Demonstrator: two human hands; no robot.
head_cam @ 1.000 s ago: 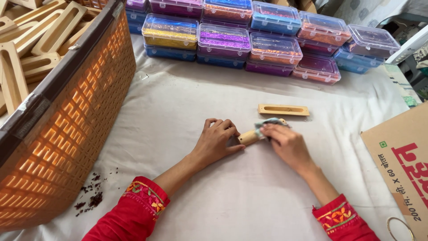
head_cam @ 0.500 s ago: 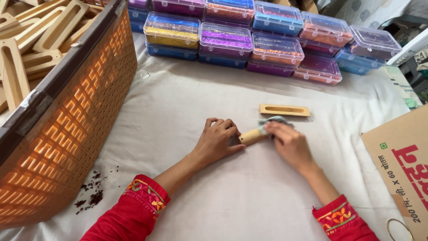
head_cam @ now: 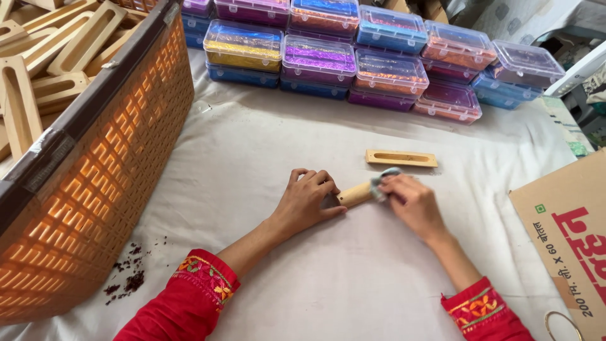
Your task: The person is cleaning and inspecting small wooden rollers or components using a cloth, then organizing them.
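A pale tan wooden piece [head_cam: 355, 194] meets a grey cloth [head_cam: 384, 180] on a white sheet [head_cam: 265, 145]. A second slotted wooden piece [head_cam: 401, 158] nearby shows the same light tan. Red sleeves [head_cam: 183, 303] carry embroidered cuffs in green, yellow and orange. An orange lattice-patterned basket [head_cam: 107, 189] with a dark rim holds more pale wooden frames [head_cam: 38, 76]. Clear-lidded boxes [head_cam: 353, 57] glitter in yellow, purple, blue, orange and pink. A brown cardboard box [head_cam: 568, 227] bears red and black print and a small green mark. Dark brown crumbs [head_cam: 129, 278] speckle the sheet.
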